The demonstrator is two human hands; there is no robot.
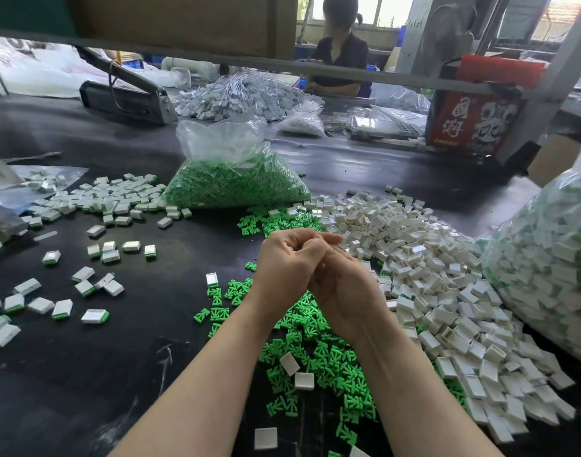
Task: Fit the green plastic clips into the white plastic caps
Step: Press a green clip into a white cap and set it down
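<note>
Both hands meet at scene centre, above the near edge of the black table (85, 374). The left hand (287, 262) lies over the right hand (345, 291), fingers of both curled inward and pressed together at one spot; whatever part sits between them is hidden, so what they pinch can't be told. Judging by the task, prob. a clip being pushed into a cap, but that's a guess.

Key relation: supplies lie on both sides of the right hand. The loose green clips (315, 357) spread directly under and near of the clasped hands, w/ more just far of them. The heap of empty white caps (447, 308) runs along the right, touching the clips' edge, so the right hand is nearer to it. Finished caps w/ green showing (94, 316) lie scattered well apart to the left, nearer the left hand, so a done piece would likely go that way.

A bag of clips (236, 183) stands far centre; a bag of filled caps (552, 258) at far right. Clips lie every which way, no common long axis.
</note>
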